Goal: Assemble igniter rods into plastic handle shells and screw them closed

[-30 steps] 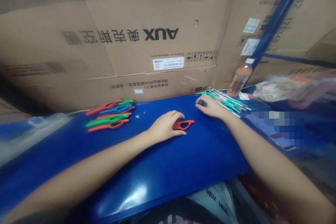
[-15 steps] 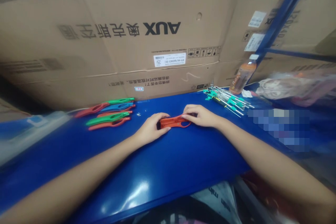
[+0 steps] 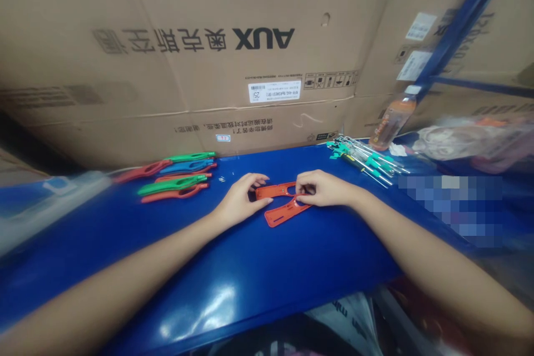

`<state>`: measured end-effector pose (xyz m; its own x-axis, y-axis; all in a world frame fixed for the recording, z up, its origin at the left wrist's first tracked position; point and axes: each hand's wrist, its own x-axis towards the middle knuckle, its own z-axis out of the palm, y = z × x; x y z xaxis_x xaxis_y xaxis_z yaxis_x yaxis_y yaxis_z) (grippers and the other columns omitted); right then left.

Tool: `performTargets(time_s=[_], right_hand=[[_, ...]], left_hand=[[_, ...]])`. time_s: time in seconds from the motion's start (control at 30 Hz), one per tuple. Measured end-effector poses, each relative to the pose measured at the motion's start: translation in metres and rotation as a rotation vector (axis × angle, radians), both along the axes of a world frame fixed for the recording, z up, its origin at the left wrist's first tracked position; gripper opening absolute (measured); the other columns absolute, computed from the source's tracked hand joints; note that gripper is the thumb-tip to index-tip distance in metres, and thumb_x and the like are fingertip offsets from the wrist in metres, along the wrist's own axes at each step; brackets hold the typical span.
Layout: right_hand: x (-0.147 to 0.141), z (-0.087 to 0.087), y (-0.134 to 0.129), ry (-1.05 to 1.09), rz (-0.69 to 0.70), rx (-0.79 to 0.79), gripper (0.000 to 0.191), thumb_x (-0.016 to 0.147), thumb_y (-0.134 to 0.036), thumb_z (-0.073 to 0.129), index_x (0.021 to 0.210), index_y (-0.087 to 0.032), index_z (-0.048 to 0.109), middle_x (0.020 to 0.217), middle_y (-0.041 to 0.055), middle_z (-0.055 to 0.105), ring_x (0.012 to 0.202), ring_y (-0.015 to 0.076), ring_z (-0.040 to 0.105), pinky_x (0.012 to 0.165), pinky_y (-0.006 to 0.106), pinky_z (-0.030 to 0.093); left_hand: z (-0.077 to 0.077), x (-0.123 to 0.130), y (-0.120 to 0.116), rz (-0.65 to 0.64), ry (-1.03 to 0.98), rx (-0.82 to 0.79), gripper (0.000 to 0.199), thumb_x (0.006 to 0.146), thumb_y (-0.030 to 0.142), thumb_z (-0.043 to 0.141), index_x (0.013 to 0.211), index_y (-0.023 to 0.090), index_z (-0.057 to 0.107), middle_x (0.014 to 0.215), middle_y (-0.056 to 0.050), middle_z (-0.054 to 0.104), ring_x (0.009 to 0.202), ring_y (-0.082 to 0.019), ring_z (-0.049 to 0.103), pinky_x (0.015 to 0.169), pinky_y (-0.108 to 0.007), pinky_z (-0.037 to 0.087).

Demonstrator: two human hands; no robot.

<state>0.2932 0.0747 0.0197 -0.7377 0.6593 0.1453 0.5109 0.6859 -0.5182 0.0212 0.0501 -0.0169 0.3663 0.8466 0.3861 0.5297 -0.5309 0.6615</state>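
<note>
Between my hands, above the blue table, are two flat orange plastic pieces. My left hand (image 3: pixel 242 198) grips the left end of the upper orange piece (image 3: pixel 271 191), thumb in front and fingers behind. The lower orange piece (image 3: pixel 281 214) slants down to the left, its wide end free. At their right ends my right hand (image 3: pixel 319 188) is closed, with fingertips pinching the lower piece and touching the upper one near its oval opening. The two pieces spread apart toward the left.
Green, blue and red handles (image 3: pixel 179 183) lie at the left of the blue table (image 3: pixel 233 272). Metal rods with green parts (image 3: pixel 367 161), an orange drink bottle (image 3: pixel 392 122) and plastic bags (image 3: pixel 448 142) are at the right. A large cardboard box (image 3: pixel 187 78) stands behind.
The orange pieces, together before, are now apart. The lower one has swung down toward me in my right hand, while my left hand still holds the upper one. The view has shifted slightly.
</note>
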Motion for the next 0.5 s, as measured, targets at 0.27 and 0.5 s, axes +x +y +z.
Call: performTargets(time_s=[0.27,0.5], right_hand=[[0.001,0.006,-0.003,-0.013,-0.037,0.154,0.015,0.082,-0.032,0.068,0.091,-0.020,0.066,0.090,0.0016,0.063,0.074,0.0137,0.056,0.065,0.024,0.042],[0.058,0.004,0.040,-0.153,-0.665,0.471,0.020,0.089,-0.027,0.054,0.094,-0.018,0.070,0.104,0.0118,0.066,0.103,0.0273,0.058,0.093,0.038,0.044]], left_hand=[[0.020,0.003,-0.019,-0.165,0.169,0.167,0.031,0.090,0.038,0.064,0.117,0.022,0.064,0.117,-0.009,0.067,0.111,-0.026,0.060,0.101,-0.044,0.047],[0.009,0.001,-0.012,-0.213,0.315,0.163,0.028,0.093,0.028,0.057,0.118,0.025,0.069,0.125,-0.008,0.066,0.118,-0.026,0.059,0.103,-0.045,0.045]])
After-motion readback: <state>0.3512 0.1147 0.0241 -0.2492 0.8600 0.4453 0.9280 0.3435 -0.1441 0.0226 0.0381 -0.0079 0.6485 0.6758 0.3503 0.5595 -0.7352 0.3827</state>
